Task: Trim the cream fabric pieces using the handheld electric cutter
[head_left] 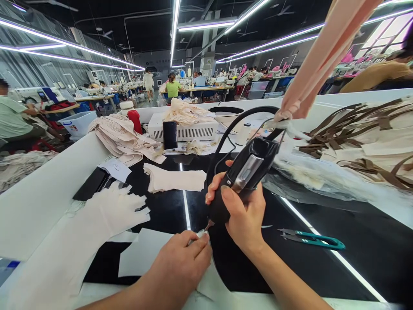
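Note:
My right hand (243,211) is wrapped round a black corded handheld power tool (247,172) with a silver switch plate. Its narrow metal tip points down to the fingertips of my left hand (180,262). Between those pinched fingers is the edge of a white fabric piece (209,280), which hangs toward the table's front edge; the fingers hide part of it. The tool hangs from pink cloth strips (325,64) tied near its cord. Beside my left hand lies a flat white sheet (142,249).
Teal thread snips (316,239) lie on the glossy black tabletop (290,271) at right. Stacked cream fabric pieces (97,219) are at left, with a small pile (176,180) ahead. Brown-strapped cloth (371,142) fills the right. A white box (193,131) stands behind. Other people sew farther back.

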`<state>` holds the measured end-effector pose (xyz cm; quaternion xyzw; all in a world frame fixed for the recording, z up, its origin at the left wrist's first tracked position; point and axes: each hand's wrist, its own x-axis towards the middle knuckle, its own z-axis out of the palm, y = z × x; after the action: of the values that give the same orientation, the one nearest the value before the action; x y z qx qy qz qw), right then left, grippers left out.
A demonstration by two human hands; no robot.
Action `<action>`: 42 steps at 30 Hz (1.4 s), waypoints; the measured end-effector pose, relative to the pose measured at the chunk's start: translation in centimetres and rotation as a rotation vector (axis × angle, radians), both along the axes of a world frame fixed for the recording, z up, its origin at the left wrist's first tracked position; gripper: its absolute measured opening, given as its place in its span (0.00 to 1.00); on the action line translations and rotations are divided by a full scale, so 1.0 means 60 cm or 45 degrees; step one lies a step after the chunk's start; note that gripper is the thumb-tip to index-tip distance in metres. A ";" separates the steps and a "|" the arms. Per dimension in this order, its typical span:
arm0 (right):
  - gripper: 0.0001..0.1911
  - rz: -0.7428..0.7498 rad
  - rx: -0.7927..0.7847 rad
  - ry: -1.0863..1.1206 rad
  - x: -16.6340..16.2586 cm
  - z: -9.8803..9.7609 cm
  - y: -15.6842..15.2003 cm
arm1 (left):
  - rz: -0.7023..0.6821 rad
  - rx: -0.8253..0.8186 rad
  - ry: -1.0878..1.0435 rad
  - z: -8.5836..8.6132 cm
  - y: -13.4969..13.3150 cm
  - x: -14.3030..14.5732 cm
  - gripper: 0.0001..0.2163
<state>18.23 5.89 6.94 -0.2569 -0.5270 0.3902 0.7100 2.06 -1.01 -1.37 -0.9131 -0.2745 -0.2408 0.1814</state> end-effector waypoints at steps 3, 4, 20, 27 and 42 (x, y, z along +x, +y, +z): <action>0.16 0.009 0.016 0.010 -0.004 0.002 -0.001 | 0.021 -0.031 0.011 -0.009 0.000 0.000 0.16; 0.16 0.014 0.023 0.005 -0.005 0.002 -0.002 | 0.032 -0.040 0.014 -0.012 0.000 0.000 0.14; 0.23 -0.029 0.035 -0.017 0.015 0.012 -0.008 | 0.071 -0.251 0.052 0.004 0.006 -0.015 0.10; 0.27 -0.059 -0.021 0.006 0.050 0.024 -0.037 | 0.247 -0.214 -0.033 0.034 0.049 -0.061 0.07; 0.24 -0.081 0.042 0.027 0.049 0.003 -0.045 | -0.103 -0.263 -0.182 0.040 0.001 -0.010 0.08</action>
<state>21.17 3.18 7.11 -0.2576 -0.5172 0.3613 0.7318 1.47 -0.93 1.06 -0.9178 -0.2729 -0.2828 0.0565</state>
